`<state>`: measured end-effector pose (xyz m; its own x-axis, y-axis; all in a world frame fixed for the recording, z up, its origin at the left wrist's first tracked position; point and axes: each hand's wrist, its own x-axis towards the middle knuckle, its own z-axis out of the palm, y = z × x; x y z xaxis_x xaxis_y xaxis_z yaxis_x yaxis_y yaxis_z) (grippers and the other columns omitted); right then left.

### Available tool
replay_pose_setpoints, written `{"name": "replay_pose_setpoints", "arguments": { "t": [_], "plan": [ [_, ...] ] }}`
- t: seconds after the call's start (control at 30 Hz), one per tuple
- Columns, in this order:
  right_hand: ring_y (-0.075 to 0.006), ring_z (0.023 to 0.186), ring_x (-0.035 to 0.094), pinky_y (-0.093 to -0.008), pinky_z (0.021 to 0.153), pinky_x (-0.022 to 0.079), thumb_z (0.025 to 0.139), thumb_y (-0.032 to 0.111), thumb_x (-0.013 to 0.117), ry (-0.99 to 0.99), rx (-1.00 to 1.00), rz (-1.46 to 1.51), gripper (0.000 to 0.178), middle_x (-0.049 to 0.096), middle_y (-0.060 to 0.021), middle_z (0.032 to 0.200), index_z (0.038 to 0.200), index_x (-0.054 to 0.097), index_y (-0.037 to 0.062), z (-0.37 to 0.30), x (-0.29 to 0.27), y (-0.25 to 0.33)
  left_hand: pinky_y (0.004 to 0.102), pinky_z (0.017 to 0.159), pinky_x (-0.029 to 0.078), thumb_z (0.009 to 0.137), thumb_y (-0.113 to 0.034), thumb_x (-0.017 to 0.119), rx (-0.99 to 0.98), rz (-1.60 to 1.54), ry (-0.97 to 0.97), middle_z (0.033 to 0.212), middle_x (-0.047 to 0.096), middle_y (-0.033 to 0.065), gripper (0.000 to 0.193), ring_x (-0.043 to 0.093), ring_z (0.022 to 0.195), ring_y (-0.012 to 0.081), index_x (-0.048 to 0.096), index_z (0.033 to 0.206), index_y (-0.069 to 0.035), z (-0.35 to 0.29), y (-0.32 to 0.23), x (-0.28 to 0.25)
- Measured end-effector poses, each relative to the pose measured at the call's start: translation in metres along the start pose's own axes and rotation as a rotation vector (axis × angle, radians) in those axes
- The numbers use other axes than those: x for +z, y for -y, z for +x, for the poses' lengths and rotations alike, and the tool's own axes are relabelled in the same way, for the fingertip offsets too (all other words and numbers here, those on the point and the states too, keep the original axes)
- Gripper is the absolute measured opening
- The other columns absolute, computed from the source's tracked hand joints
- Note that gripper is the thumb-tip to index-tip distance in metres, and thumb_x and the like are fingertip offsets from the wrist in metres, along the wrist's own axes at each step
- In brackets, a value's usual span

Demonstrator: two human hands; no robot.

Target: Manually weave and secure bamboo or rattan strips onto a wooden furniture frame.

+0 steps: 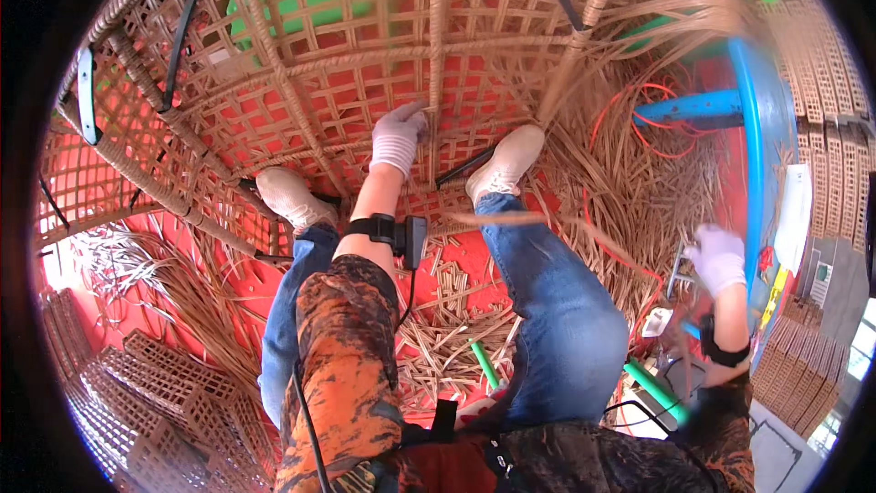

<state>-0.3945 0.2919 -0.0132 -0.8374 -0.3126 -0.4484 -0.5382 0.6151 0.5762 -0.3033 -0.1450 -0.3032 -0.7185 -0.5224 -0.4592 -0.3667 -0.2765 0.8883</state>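
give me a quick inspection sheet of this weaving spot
surface: red floor, largely covered in cane
job's things: woven cane lattice frame; long cane strip running toward the right hand
clutter: cut cane pieces; loose cane bundle; green tubes
grippers: left hand, gloved, on the lattice; right hand, gloved, blurred, grip unclear
cables: orange cord; black cable from the left wrist device
surroundings: blue metal frame; stacked woven panels
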Motion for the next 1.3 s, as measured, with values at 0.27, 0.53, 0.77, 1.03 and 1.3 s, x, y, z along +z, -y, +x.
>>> {"name": "replay_pose_setpoints", "arguments": {
  "t": [0.27, 0.53, 0.77, 1.03, 1.3],
  "plan": [
    [-0.0314, 0.112, 0.056, -0.0358, 0.095, 0.044, 0.092, 0.021, 0.051, -0.253, -0.687, 1.095, 0.035, 0.060, -0.0171, 0.118, 0.124, 0.053, 0.0088, 0.175, -0.057, 0.194, 0.0297, 0.054, 0.050, 0.088, -0.019, 0.061, -0.303, 0.077, 0.158, 0.086, 0.070, 0.0072, 0.022, 0.067, 0.070, 0.0177, 0.068, 0.100, -0.002, 0.006, -0.030, -0.002],
    [-0.0375, 0.096, 0.061, -0.0431, 0.087, 0.047, 0.088, 0.024, 0.049, -0.103, -0.872, 0.904, 0.032, 0.064, -0.0215, 0.102, 0.113, 0.060, 0.0083, 0.247, -0.091, 0.296, 0.0319, 0.051, 0.048, 0.085, -0.023, 0.063, -0.493, 0.212, 0.234, 0.083, 0.069, 0.0074, 0.023, 0.065, 0.068, 0.0188, 0.066, 0.098, -0.005, 0.049, -0.007, 0.007],
    [-0.0360, 0.099, 0.061, -0.0431, 0.088, 0.047, 0.079, 0.026, 0.054, 0.056, -0.739, 0.590, 0.034, 0.065, -0.0192, 0.104, 0.108, 0.064, 0.0093, 0.204, -0.122, 0.292, 0.0359, 0.059, 0.053, 0.087, -0.039, 0.060, -0.354, -0.090, 0.144, 0.082, 0.065, 0.0064, 0.040, 0.060, 0.065, 0.0176, 0.064, 0.110, -0.007, 0.009, -0.011, -0.004],
    [-0.0321, 0.078, 0.064, -0.0424, 0.071, 0.049, 0.089, 0.032, 0.052, 0.234, -1.383, 0.497, 0.030, 0.065, -0.0173, 0.081, 0.086, 0.064, 0.0043, 0.062, -0.075, 0.283, 0.0385, 0.094, 0.044, 0.080, -0.051, 0.059, 0.031, 1.027, -0.032, 0.108, 0.064, 0.0194, 0.054, 0.059, 0.107, 0.0336, 0.066, 0.111, -0.008, -0.049, -0.082, 0.021],
    [-0.0225, 0.082, 0.064, -0.0336, 0.074, 0.051, 0.092, 0.023, 0.052, -0.123, -1.389, 0.940, 0.024, 0.066, -0.0129, 0.088, 0.098, 0.066, 0.0043, 0.144, -0.072, 0.246, 0.0413, 0.087, 0.047, 0.088, -0.018, 0.053, 0.242, 0.656, -0.173, 0.101, 0.064, 0.0193, 0.023, 0.060, 0.099, 0.0369, 0.065, 0.106, -0.010, -0.022, -0.012, 0.016]
  ]
}}
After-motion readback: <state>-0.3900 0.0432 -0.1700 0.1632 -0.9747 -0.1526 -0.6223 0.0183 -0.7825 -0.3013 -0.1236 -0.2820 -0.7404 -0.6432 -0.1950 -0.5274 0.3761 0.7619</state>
